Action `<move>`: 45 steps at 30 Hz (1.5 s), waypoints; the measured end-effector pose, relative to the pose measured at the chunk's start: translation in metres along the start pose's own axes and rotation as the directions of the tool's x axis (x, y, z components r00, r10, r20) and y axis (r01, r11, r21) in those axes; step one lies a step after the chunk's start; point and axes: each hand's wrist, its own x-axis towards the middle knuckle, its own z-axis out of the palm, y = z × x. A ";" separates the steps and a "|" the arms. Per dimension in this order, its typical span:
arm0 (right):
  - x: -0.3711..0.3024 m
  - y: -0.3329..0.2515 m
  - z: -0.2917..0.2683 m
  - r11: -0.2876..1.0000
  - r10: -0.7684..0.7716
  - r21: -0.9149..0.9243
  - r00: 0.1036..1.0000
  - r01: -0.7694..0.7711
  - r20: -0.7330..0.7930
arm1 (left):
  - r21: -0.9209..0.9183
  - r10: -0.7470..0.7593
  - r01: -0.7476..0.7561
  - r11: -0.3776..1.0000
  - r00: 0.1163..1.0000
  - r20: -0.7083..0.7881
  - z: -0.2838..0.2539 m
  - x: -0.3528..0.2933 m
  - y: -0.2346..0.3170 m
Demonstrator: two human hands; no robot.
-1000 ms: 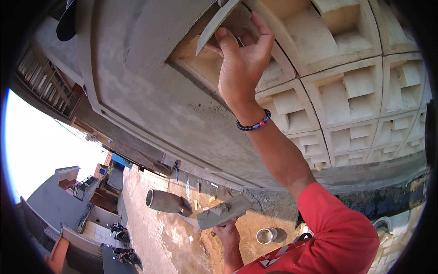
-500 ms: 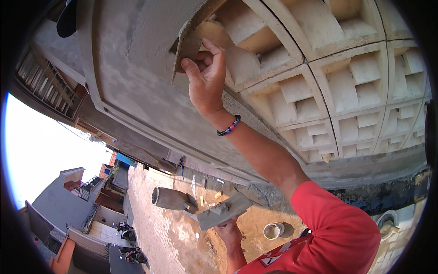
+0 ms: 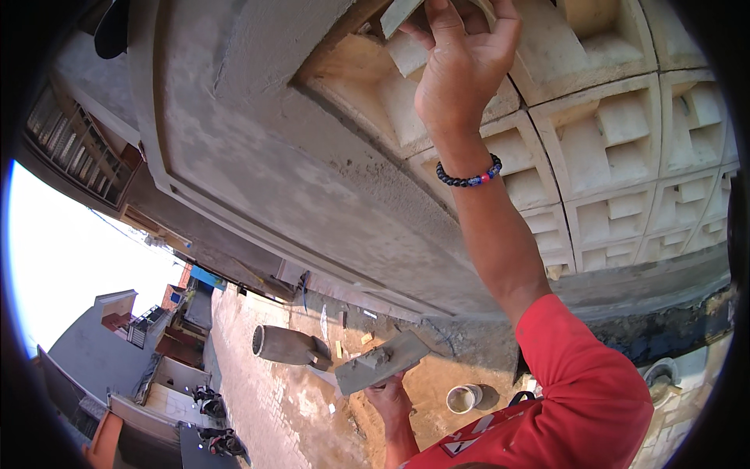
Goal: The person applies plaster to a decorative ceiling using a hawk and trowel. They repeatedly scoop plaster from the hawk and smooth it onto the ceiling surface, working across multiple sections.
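Raised high at the top of the view, my right hand (image 3: 461, 82) holds a small flat grey plate (image 3: 401, 14) between thumb and fingers. It is in front of a pale breeze block (image 3: 367, 86) set in the wall, beside the grey rendered border (image 3: 258, 102). Part of the plate is cut off by the upper edge. Low down, my left hand (image 3: 388, 397) grips a rectangular mortar board (image 3: 391, 361) from beneath. A lump of wet grey mortar (image 3: 376, 357) sits on the board.
More breeze blocks (image 3: 609, 144) fill the wall to the right. Below stand a white bucket (image 3: 464, 399), a dark tapered drum-like container (image 3: 285, 345) and loose scraps on sandy ground (image 3: 355, 426). Another bucket (image 3: 662, 374) is at lower right. Motorbikes (image 3: 223, 442) and houses are farther left.
My right hand has moved up and right with the plate, away from the corner of the rendered border, which now shows uncovered. My left hand and the mortar board have hardly moved.
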 end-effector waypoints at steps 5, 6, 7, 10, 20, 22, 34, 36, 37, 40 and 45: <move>-0.001 0.013 0.002 0.988 -0.051 -0.143 0.998 0.055 0.032 | 0.009 0.028 -0.029 1.000 1.000 0.009 -0.013 0.004 -0.012; -0.002 0.017 0.001 0.966 -0.100 -0.235 0.994 0.110 0.053 | 0.022 0.037 -0.037 0.999 0.999 -0.002 -0.012 0.004 -0.012; -0.006 0.020 0.001 0.943 -0.126 -0.302 0.990 0.139 0.062 | 0.035 0.046 -0.046 0.998 0.999 -0.015 -0.011 0.002 -0.009; -0.022 0.029 -0.001 0.928 -0.123 -0.346 0.990 0.139 0.069 | 0.022 0.054 -0.053 0.998 0.998 -0.037 -0.011 -0.001 -0.009; -0.099 0.083 -0.007 0.954 0.256 -0.187 0.961 -0.233 0.109 | -0.006 0.065 -0.066 0.998 0.997 -0.044 -0.008 -0.001 -0.004; -0.106 0.074 -0.017 0.914 0.402 -0.110 0.909 -0.391 0.113 | 0.011 0.064 -0.064 0.998 0.997 -0.036 -0.010 0.000 -0.008; -0.110 -0.034 -0.106 0.337 0.820 0.333 0.448 -0.881 0.355 | -0.034 0.052 -0.054 0.998 0.995 -0.081 -0.001 0.016 -0.010; -0.120 -0.047 -0.120 0.327 0.824 0.278 0.416 -0.904 0.386 | -0.092 0.058 -0.067 0.993 0.993 -0.104 0.008 0.023 -0.010; -0.124 -0.056 -0.124 0.358 0.865 0.187 0.401 -0.915 0.301 | -0.105 0.075 -0.086 0.991 0.991 -0.113 0.014 0.027 -0.009; -0.138 -0.086 -0.120 0.380 0.924 -0.134 0.371 -0.915 0.093 | -0.067 0.133 -0.141 0.988 0.985 -0.112 0.029 0.040 -0.009; -0.163 -0.120 -0.125 0.456 0.860 -0.657 0.488 -0.600 0.151 | -0.022 0.234 -0.237 0.971 0.968 -0.088 0.065 0.049 0.000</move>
